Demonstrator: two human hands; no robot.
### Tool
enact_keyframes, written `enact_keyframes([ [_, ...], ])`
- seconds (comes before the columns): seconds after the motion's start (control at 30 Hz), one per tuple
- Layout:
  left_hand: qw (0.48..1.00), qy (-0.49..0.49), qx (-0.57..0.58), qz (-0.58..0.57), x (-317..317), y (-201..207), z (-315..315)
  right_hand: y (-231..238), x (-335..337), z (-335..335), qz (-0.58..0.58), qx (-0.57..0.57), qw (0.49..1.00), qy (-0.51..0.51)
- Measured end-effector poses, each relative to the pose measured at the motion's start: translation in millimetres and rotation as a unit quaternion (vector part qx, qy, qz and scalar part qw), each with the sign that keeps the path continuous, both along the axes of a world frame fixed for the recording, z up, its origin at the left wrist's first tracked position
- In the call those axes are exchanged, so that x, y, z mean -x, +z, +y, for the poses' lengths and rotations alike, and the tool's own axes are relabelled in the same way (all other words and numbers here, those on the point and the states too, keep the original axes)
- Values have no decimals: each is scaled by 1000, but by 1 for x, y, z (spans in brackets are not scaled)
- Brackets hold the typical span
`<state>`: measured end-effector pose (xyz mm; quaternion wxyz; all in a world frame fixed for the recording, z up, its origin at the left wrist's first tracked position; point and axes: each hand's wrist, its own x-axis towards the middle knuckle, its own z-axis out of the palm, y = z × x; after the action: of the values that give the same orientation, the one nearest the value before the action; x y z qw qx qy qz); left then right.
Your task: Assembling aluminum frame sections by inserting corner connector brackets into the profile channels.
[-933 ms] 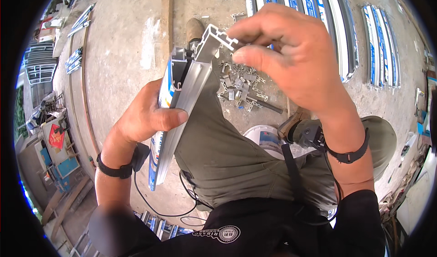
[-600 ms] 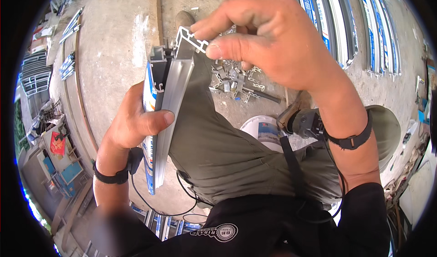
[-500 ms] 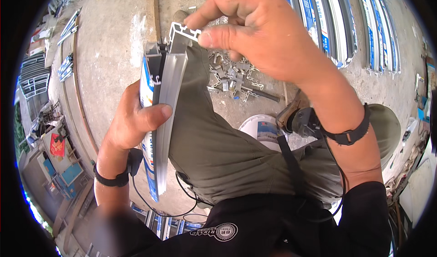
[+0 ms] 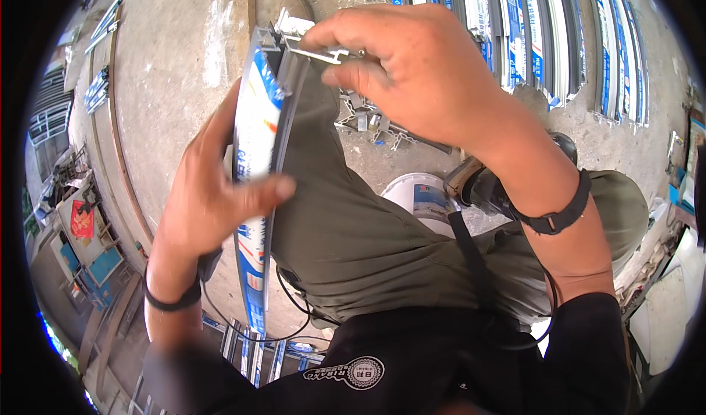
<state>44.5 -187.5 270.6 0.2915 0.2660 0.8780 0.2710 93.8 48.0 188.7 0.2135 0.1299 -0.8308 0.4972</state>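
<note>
Your left hand point(image 4: 202, 201) clasps the film-wrapped profile point(image 4: 257, 139), whose long axis points away from you; at its far end, your nearer right hand point(image 4: 423, 73) brackets the metal connector point(image 4: 323, 57) between finger and thumb, pinch uncertain.

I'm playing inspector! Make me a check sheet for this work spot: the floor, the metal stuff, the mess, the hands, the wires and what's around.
Surface: bare, dusty floor with a white patch.
Things in hand: long profile with blue-and-white film; short metal piece at its far end.
Clutter: metal offcuts in a loose pile; white bucket nearby.
Left hand: holding the long profile, thumb across it, blurred.
Right hand: fingers at the short metal piece; whether it is pinched, cannot tell.
Cables: thin black cable looping below the left hand.
Surroundings: more filmed profiles laid out at upper right; red panel at far left.
</note>
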Motion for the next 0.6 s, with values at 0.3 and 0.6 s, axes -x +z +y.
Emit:
enact_keyframes([
  [0.3, 978, 163, 108, -77, -141, 19, -86, 10, 18, 1, -73, 33, 994, 71],
  [0.6, 967, 226, 93, 71, -102, -8, -95, -115, 33, 30, -286, -7, 948, -139],
])
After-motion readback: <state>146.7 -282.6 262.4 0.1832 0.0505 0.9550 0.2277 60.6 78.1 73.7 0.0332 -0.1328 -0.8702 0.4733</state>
